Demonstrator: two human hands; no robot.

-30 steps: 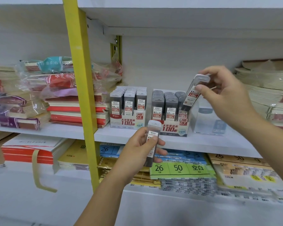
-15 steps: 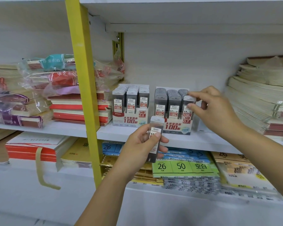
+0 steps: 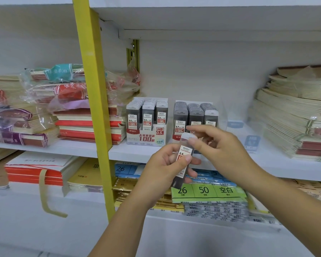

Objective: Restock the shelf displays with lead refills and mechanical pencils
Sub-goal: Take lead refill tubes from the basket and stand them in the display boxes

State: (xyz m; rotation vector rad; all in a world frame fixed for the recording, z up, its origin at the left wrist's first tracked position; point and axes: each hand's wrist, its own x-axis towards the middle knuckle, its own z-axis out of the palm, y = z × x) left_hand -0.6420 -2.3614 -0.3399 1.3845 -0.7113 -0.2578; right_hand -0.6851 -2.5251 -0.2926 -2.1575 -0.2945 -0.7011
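My left hand [image 3: 163, 167] grips a dark lead refill case [image 3: 183, 162] with a white cap and a 0.5 label, held upright in front of the shelf edge. My right hand [image 3: 219, 147] pinches the cap end of that same case with thumb and forefinger. Behind them on the white shelf [image 3: 130, 151] stand two display boxes: the 0.5 HB box [image 3: 146, 134] on the left and the 0.7 box [image 3: 195, 119] on the right, both packed with rows of refill cases. My hands hide the front of the 0.7 box.
A yellow upright post [image 3: 93, 108] runs down just left of the boxes. Stacked notebooks [image 3: 293, 115] fill the shelf's right end; wrapped notebook bundles [image 3: 63, 101] lie at left. A clear empty holder [image 3: 235, 125] stands right of the 0.7 box. Paper packs [image 3: 209, 191] fill the lower shelf.
My right hand let go of the refill case it set into the 0.7 box and came down and left onto the top of the case in my left hand.
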